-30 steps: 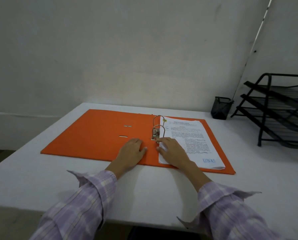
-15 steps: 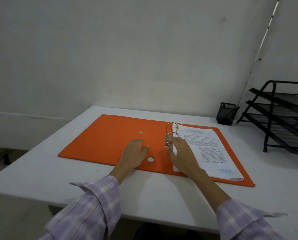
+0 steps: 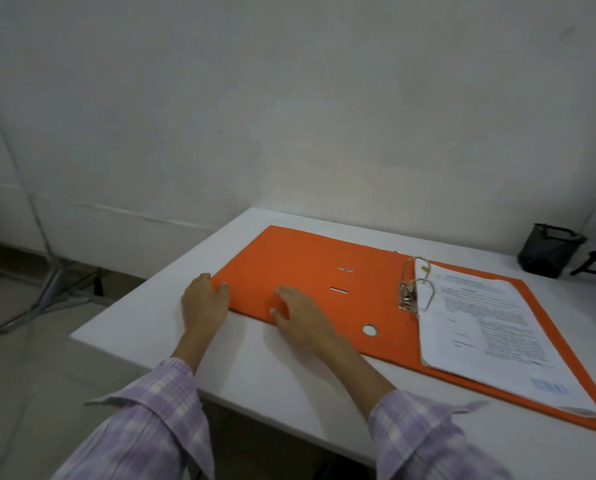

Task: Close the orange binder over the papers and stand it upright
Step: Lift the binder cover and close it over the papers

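Both your hands have slid away from the ring mechanism and out toward the free left cover since a moment ago, and your view has swung left with them. Biggest first: the white table carries the orange binder, lying flat and fully open, its long spread running left to right in front of you. The papers sit on its right half, threaded on the metal rings, which look closed over the sheets. So the cover you need to fold is the bare left one, and it has to swing up and over rightward onto the papers.

Now the hands. Your left hand is the nearer one to that cover's outer left corner, fingers loosely spread, fingertips touching the edge, gripping nothing yet. Your right hand lies flat and relaxed on the cover's near edge, between the left hand and the rings, also holding nothing. I'd judge the lift starts from the left hand hooking under that edge.
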